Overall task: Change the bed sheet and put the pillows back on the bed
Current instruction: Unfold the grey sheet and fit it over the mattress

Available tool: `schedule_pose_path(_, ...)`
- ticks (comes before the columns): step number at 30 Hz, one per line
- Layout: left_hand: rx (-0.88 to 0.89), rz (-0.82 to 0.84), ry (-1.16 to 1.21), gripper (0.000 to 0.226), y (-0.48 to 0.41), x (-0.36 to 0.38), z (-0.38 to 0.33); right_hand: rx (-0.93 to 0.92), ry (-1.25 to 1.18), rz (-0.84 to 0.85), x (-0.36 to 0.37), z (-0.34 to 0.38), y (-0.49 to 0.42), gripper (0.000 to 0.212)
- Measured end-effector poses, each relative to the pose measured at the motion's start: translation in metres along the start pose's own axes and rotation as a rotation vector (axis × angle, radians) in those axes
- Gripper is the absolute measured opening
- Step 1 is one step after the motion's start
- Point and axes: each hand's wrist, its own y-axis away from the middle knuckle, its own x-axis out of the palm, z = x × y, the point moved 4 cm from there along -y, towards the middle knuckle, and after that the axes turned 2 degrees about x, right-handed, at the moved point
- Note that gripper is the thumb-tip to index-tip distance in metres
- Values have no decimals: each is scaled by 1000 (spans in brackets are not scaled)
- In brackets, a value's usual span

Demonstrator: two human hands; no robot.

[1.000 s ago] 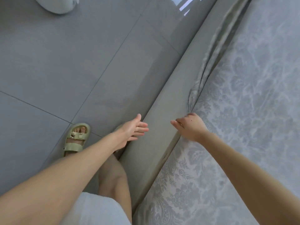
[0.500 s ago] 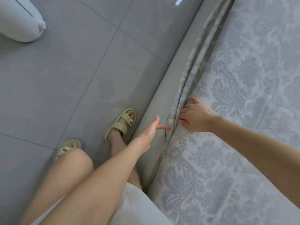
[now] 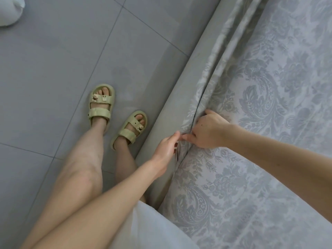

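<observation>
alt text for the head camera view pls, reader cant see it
A person's right hand grips the folded edge of a grey floral bed sheet at the mattress side, and the left hand reaches to the same fold. Feet in pale green sandals stand on grey floor tiles beside the bed.
</observation>
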Motion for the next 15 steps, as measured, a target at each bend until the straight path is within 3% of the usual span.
schedule_pose_path(3, 15, 66, 14, 42, 7, 2, 2, 16, -11, 108, -3, -4, 1, 73)
schedule_pose_path(6, 4, 222, 71, 39, 12, 26, 1, 60, -148, 133, -3, -13, 17, 68)
schedule_pose_path(10, -40, 387, 144, 80, 7, 57, 3, 64, -210, 214, -11, -26, 30, 55)
schedule_pose_path(15, -274, 417, 95, 101, -21, 58, 0, 182, -372, 155, -29, -39, 5, 74)
